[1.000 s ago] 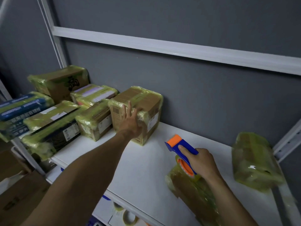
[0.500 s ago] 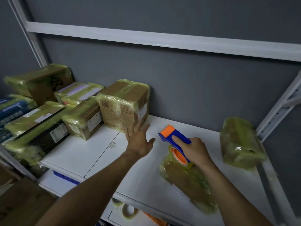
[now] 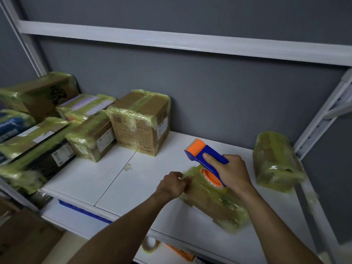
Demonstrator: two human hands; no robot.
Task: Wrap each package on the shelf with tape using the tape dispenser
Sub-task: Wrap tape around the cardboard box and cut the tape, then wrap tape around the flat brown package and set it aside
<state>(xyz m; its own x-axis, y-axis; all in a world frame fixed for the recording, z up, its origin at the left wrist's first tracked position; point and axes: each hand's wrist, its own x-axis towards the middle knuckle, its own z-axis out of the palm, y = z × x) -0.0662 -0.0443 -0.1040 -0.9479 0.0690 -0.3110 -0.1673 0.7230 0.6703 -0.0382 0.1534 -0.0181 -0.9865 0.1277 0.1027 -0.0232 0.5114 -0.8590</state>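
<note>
Yellow-green tape covers nearly everything on this white shelf (image 3: 106,178). Front and centre, a flat package (image 3: 215,204) lies on the shelf board near the front edge, angled, already glossy with wrap. The left hand (image 3: 172,184) is at its near-left corner, fingers curled shut and pinching the tape or the package edge there; the blur makes it hard to say which. The right hand (image 3: 231,174) is clenched around the blue handle of the tape dispenser (image 3: 206,161), forefinger stretched along the top. The dispenser's orange head points up and away towards the wall, while its orange tape roll sits right down on the far end of the package, touching it.

Over on the right, well apart from the hands, a second wrapped package (image 3: 276,161) stands against the grey wall (image 3: 209,92) beside the shelf's upright post (image 3: 322,119). On the left, a tall cardboard box (image 3: 141,121) banded in tape stands at the back, with a smaller box (image 3: 91,136) touching its left side. Beyond them, a cluster of further wrapped parcels (image 3: 36,130) leans and overlaps towards the left edge.

Below the shelf board, a loose roll of tape (image 3: 150,244) shows on the lower level, beside something orange I cannot make out.
</note>
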